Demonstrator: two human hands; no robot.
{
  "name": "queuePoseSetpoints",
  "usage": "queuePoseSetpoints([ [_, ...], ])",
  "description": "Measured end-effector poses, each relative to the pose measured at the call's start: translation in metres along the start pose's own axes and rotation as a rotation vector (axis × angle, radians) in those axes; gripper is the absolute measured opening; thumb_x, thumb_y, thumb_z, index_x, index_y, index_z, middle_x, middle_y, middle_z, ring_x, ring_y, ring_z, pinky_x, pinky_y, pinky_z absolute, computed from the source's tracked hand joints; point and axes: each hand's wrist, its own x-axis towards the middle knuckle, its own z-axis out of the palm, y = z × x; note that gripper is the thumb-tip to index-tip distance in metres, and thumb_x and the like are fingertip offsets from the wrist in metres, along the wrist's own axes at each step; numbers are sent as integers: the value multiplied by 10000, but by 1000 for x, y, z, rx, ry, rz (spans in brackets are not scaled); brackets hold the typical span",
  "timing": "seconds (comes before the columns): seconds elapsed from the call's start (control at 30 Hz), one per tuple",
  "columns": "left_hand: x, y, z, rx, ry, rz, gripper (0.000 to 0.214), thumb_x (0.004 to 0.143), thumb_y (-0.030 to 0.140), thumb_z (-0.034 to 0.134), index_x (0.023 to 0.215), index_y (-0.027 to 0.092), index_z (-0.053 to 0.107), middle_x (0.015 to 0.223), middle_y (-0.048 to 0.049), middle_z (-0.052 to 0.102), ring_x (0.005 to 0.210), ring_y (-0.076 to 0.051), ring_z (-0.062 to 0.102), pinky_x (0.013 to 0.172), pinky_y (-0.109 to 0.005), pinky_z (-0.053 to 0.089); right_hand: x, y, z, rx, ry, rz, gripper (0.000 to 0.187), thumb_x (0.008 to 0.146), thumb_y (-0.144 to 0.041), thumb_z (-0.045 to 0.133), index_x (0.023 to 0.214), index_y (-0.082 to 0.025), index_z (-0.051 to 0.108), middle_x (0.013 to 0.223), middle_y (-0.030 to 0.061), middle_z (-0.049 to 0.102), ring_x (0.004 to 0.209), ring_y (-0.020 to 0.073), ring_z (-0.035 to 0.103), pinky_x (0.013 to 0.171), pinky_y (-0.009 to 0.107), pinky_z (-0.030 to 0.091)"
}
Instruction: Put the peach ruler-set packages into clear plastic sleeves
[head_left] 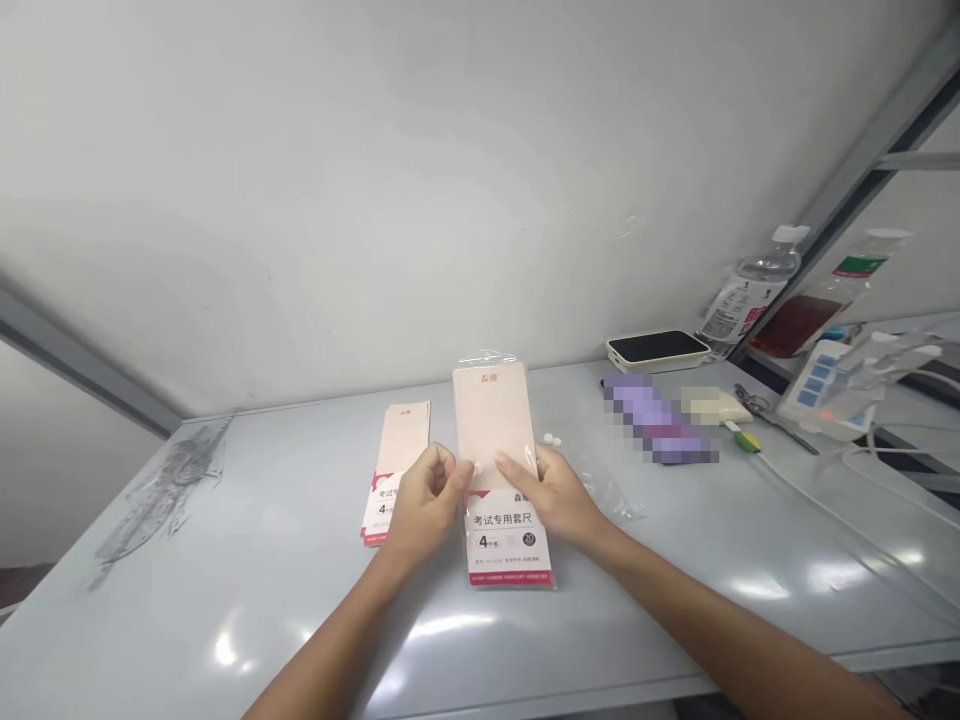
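Observation:
A pink-and-white exam ruler set in a clear plastic sleeve point(492, 425) stands tilted up from the grey table, its lower end on the surface. My left hand point(424, 505) pinches its left edge, and my right hand point(544, 490) holds its face from the right. Their fingertips nearly meet at a small white spot on the sleeve. A second, matching ruler set point(399, 465) lies flat to the left, partly hidden behind my left hand. Two small white discs point(553, 439) sit just right of the raised sleeve.
A scrap of clear plastic point(611, 500) lies by my right wrist. Farther right are a black-topped device point(658, 350), a pixelated purple object point(660, 420), scissors point(754, 402), a water bottle point(754, 285) and a power strip point(825, 385) with cables. Crumpled clear film point(165, 490) lies at the table's left.

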Motion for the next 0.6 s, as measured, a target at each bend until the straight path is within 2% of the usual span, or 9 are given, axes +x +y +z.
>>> queuePoseSetpoints([
  [0.13,3,-1,2,-149,-87,-48,302,784,455,488,704,197,354,552,69,411,435,-57,375,408,-176,291,-1,0,1,19,-15,1,268,769,-442,535,810,-177,550,701,33,647,612,192,613,544,306,476],
  [0.27,3,1,5,-172,-112,-52,270,793,436,484,768,168,464,624,25,500,514,-78,454,453,-189,336,-1,2,1,27,-42,-2,251,779,-428,529,819,-180,545,721,29,638,632,177,608,563,294,472],
  [0.4,2,0,5,-177,-167,-89,331,799,448,468,680,142,502,590,7,505,533,-95,464,489,-212,355,-1,5,1,1,-38,-15,264,790,-426,516,831,-167,541,707,25,611,628,159,587,539,265,451],
  [0.6,4,-7,5,-207,-147,-150,322,784,434,502,694,126,533,584,-5,532,523,-102,476,504,-226,351,1,9,0,-79,-51,6,282,797,-435,499,849,-161,539,752,38,616,687,174,584,576,281,450],
])
